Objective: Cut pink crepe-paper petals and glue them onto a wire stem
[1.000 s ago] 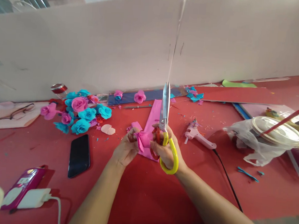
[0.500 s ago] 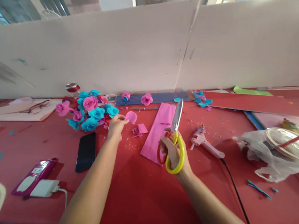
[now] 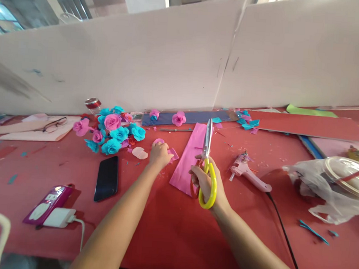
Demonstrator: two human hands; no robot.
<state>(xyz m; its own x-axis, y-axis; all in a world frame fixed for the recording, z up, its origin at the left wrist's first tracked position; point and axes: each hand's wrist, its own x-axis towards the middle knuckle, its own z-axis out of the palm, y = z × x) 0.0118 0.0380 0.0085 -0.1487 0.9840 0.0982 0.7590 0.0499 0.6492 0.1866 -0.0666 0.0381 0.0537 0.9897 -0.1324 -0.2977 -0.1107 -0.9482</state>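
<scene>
My left hand (image 3: 160, 155) is closed, fingers curled down, with a pink paper petal (image 3: 158, 141) showing at the fingertips. Partly behind it lies a pink paper scrap (image 3: 174, 154); a pale pink petal (image 3: 139, 152) rests on the table to its left. In my right hand (image 3: 208, 181) are scissors (image 3: 209, 173) with yellow and red handles. Their blades point away from me, almost closed, above a folded strip of pink crepe paper (image 3: 185, 167). A bunch of blue and pink paper flowers (image 3: 115, 132) stands left of my left hand.
On the red table (image 3: 166, 240) a black phone (image 3: 106, 178) and a purple power bank with a white plug (image 3: 49, 207) lie at left. A pink glue gun (image 3: 250, 174) with its cord and a plastic-bagged bowl (image 3: 348, 179) are at right. A white partition (image 3: 126, 61) runs behind.
My left hand has moved right, toward the pink scrap, and its fingers have curled down. The pale petal has come into view. The scissor blades have swung slightly left.
</scene>
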